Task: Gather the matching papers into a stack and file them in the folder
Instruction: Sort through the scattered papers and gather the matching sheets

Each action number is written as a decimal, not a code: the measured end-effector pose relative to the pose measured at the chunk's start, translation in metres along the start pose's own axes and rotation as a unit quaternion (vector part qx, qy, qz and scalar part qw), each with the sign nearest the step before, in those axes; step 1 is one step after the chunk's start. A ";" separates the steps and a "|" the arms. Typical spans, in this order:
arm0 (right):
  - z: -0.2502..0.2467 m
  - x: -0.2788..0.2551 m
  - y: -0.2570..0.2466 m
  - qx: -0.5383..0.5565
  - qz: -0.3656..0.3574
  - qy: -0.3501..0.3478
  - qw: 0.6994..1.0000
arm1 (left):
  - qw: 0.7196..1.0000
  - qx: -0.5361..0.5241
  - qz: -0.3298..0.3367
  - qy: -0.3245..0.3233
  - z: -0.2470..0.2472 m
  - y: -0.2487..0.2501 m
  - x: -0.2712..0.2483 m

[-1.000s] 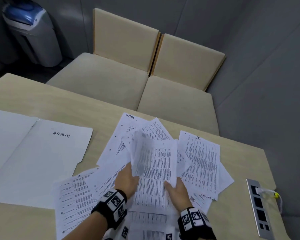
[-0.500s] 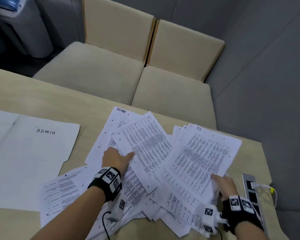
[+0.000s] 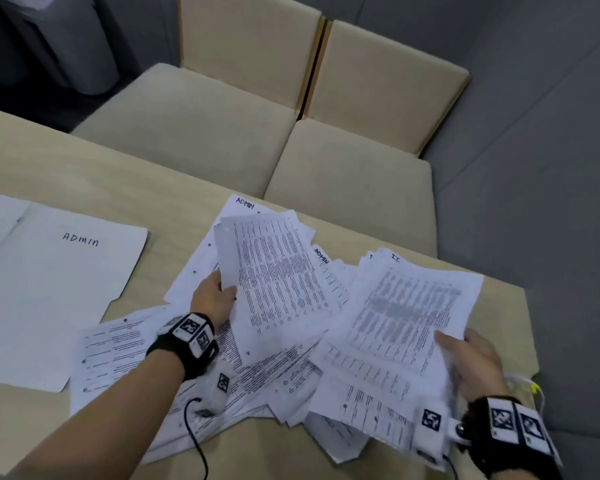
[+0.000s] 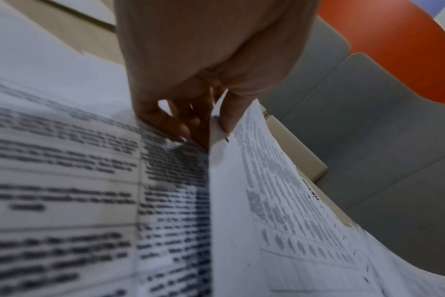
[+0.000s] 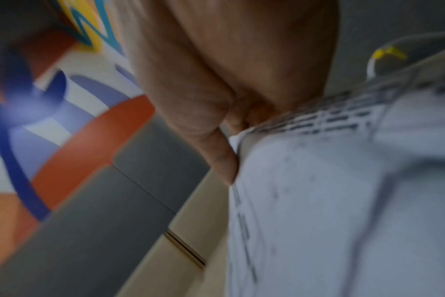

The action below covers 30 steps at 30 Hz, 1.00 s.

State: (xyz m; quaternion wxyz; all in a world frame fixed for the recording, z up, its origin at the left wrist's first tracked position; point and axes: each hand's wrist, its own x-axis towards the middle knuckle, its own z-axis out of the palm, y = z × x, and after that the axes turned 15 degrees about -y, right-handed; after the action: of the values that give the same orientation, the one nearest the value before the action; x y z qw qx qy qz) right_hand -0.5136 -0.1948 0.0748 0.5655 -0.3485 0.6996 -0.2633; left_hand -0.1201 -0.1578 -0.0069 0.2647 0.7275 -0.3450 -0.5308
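Note:
Several printed papers (image 3: 284,368) lie in a loose heap on the beige table (image 3: 66,161). My left hand (image 3: 215,299) pinches the left edge of one printed sheet (image 3: 278,278) and lifts it off the heap; the left wrist view shows the thumb (image 4: 229,112) on top and fingers beneath. My right hand (image 3: 471,358) grips the right edge of a sheet marked IT (image 3: 409,306), thumb on its face. Two sheets marked ADMIN (image 3: 245,204) peek out behind. The open white folder (image 3: 56,289), labelled ADMIN, lies at the left.
Two beige cushioned seats (image 3: 257,126) stand beyond the table's far edge. A grey bin (image 3: 66,46) stands at the back left. A white cable with a yellow tag (image 3: 534,388) sits by my right wrist at the table's right edge.
My left hand has taken hold of a sheet's edge and raised it. My right hand has carried the IT sheet to the right side of the heap and still holds it.

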 end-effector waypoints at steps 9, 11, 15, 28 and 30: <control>-0.024 -0.080 -0.038 0.234 -0.130 -0.183 0.946 | 0.993 0.015 0.074 -0.087 0.016 -0.016 -0.035; -0.008 -0.067 -0.020 0.231 -0.083 -0.181 0.952 | 0.987 0.005 0.091 -0.133 0.026 -0.013 -0.045; 0.046 -0.038 0.036 0.105 -0.010 -0.164 0.981 | 0.964 -0.023 0.132 -0.228 0.042 -0.004 -0.057; 0.055 -0.012 0.095 0.005 0.074 -0.040 0.996 | 0.921 0.388 -0.028 0.016 -0.031 -0.006 -0.009; 0.054 -0.015 0.099 0.031 0.091 -0.051 0.994 | 0.931 0.360 -0.024 -0.060 -0.043 -0.009 0.000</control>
State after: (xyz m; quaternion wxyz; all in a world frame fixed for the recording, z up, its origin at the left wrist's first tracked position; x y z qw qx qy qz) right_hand -0.4782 -0.1200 -0.0033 0.6329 -0.2786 0.6898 -0.2145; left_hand -0.0773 -0.1509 -0.0011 -0.0486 0.7487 -0.5106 -0.4200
